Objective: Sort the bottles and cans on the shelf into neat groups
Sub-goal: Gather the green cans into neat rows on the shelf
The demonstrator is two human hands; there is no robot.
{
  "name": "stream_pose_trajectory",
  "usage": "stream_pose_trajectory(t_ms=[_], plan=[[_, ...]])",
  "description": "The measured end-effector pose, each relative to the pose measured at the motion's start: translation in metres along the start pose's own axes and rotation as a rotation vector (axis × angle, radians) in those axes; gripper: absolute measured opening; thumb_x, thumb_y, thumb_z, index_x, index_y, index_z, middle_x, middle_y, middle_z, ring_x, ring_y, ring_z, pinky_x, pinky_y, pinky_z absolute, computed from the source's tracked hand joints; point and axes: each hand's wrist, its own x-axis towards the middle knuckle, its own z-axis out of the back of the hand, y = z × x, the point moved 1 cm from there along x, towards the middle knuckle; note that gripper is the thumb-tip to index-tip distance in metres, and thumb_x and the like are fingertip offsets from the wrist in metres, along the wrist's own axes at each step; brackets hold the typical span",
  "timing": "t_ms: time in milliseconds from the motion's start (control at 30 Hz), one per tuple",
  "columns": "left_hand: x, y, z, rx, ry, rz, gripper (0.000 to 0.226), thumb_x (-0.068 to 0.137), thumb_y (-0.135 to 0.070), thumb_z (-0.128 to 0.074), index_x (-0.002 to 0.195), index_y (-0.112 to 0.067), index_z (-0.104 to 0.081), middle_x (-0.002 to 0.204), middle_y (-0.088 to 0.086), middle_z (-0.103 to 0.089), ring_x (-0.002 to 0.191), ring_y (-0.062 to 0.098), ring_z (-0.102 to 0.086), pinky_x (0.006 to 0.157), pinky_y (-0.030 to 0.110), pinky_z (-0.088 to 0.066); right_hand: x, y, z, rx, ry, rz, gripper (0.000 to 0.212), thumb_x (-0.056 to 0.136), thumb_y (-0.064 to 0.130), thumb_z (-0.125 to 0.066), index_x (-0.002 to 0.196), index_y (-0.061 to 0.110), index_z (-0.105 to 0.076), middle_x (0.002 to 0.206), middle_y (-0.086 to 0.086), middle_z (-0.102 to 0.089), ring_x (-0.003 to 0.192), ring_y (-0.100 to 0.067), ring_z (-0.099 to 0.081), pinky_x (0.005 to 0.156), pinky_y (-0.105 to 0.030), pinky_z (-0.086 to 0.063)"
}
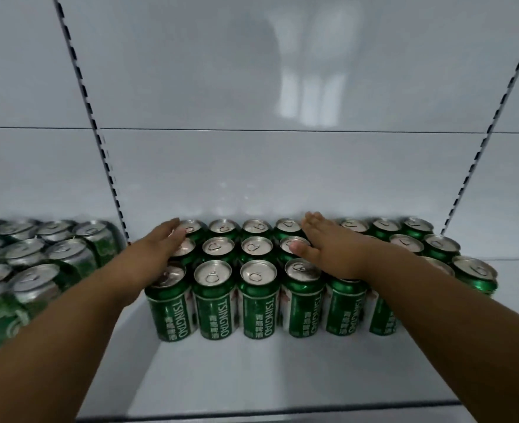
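Observation:
Several green Tsingtao cans [214,297] stand upright in three rows on a white shelf [252,370]. My left hand [160,242] lies flat, fingers together, against the left side of the block, touching the leftmost cans. My right hand [328,248] rests flat on top of cans in the block's right half, fingers stretched toward the back wall, thumb on a middle-row can top. Neither hand grips a can. More cans [438,245] continue to the right, partly hidden by my right forearm.
Another group of green cans [38,264] fills the neighbouring shelf bay on the left, behind a slotted upright [111,178]. A second slotted upright [478,154] runs at the right. Bare shelf surface lies in front of the cans, down to the front edge [252,407].

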Motion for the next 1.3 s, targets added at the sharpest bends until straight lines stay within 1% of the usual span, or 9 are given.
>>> stream_pose_trajectory(t_ms=[133, 300, 500, 733, 900, 1033, 1100, 1233, 1300], plan=[[-0.004, 0.013, -0.005, -0.538, 0.031, 0.062, 0.035, 0.099, -0.048, -0.046, 0.115, -0.023, -0.064, 0.1, -0.008, -0.076, 0.086, 0.01, -0.073, 0.085, 0.037, -0.05, 0.004, 0.002, -0.003, -0.027, 0.06, -0.046, 0.085, 0.093, 0.068, -0.014, 0.157, 0.015, 0.004, 0.164, -0.004, 0.012, 0.15, -0.016, 0.013, 0.12, -0.033, 0.006], [-0.003, 0.027, 0.0, -0.764, 0.061, 0.106, 0.064, 0.098, -0.057, -0.037, 0.151, -0.021, -0.036, 0.154, -0.002, -0.041, 0.135, 0.019, -0.045, 0.113, 0.046, -0.033, 0.012, 0.019, 0.003, -0.056, 0.015, -0.063, 0.098, 0.083, 0.078, -0.009, 0.157, 0.014, 0.001, 0.164, -0.007, 0.005, 0.151, -0.019, 0.007, 0.122, -0.039, -0.001], [-0.007, 0.039, -0.016, -0.917, 0.154, 0.123, 0.053, 0.098, -0.053, -0.032, 0.126, -0.019, -0.061, 0.121, 0.012, -0.069, 0.106, 0.029, -0.069, 0.095, 0.046, -0.047, 0.037, 0.096, 0.002, -0.043, -0.005, 0.113, 0.086, 0.093, 0.07, -0.013, 0.156, 0.014, 0.004, 0.163, -0.008, 0.012, 0.15, -0.019, 0.012, 0.121, -0.037, 0.003], [-0.001, 0.046, -0.016, -0.845, 0.208, 0.07, 0.051, 0.101, -0.049, -0.034, 0.123, -0.015, -0.065, 0.121, 0.016, -0.069, 0.111, 0.033, -0.065, 0.099, 0.047, -0.047, 0.048, 0.109, -0.009, -0.082, 0.054, 0.106, 0.085, 0.095, 0.069, -0.012, 0.156, 0.012, 0.006, 0.164, -0.008, 0.011, 0.15, -0.018, 0.012, 0.122, -0.035, 0.005], [-0.004, 0.042, 0.0, -0.611, 0.121, 0.034, 0.049, 0.097, -0.055, -0.044, 0.129, -0.022, -0.061, 0.125, 0.005, -0.068, 0.116, 0.022, -0.064, 0.105, 0.043, -0.043, 0.046, 0.112, -0.007, -0.076, 0.057, 0.088, 0.083, 0.096, 0.067, -0.013, 0.156, 0.013, 0.005, 0.164, -0.007, 0.011, 0.15, -0.017, 0.012, 0.122, -0.035, 0.005], [-0.012, 0.029, 0.016, -0.236, -0.008, -0.161, 0.05, 0.097, -0.055, -0.046, 0.146, -0.041, -0.042, 0.142, -0.022, -0.04, 0.131, 0.002, -0.036, 0.107, 0.025, -0.027, 0.039, 0.117, -0.001, -0.001, -0.007, 0.122, 0.078, 0.098, 0.063, -0.015, 0.157, 0.016, 0.005, 0.164, -0.004, 0.011, 0.15, -0.014, 0.013, 0.122, -0.033, 0.005], [-0.018, 0.013, 0.016, 0.05, 0.046, -0.322, 0.053, 0.102, -0.042, -0.045, 0.152, -0.034, -0.031, 0.154, -0.02, -0.028, 0.141, 0.001, -0.025, 0.113, 0.021, -0.021, 0.033, 0.128, 0.001, 0.027, -0.017, 0.154, 0.075, 0.1, 0.06, -0.016, 0.157, 0.016, 0.004, 0.164, -0.002, 0.011, 0.15, -0.013, 0.012, 0.12, -0.032, 0.006], [-0.013, 0.001, 0.001, 0.823, 0.185, -0.404, 0.066, 0.102, -0.054, -0.026, 0.158, -0.022, -0.01, 0.165, -0.005, -0.002, 0.151, 0.009, 0.0, 0.12, 0.028, -0.001, 0.03, 0.141, -0.008, -0.057, 0.004, 0.151, 0.072, 0.102, 0.055, -0.015, 0.157, 0.011, 0.002, 0.164, -0.007, 0.009, 0.15, -0.015, 0.011, 0.123, -0.034, 0.002], [-0.011, 0.001, -0.003, 0.947, 0.208, -0.401, 0.067, 0.102, -0.055, -0.018, 0.158, -0.019, -0.005, 0.165, 0.001, 0.001, 0.151, 0.012, 0.004, 0.12, 0.029, 0.002, 0.032, 0.139, -0.013, -0.081, -0.007, 0.137, 0.07, 0.103, 0.053, -0.014, 0.157, 0.011, 0.002, 0.164, -0.007, 0.009, 0.151, -0.015, 0.01, 0.123, -0.036, -0.001]])
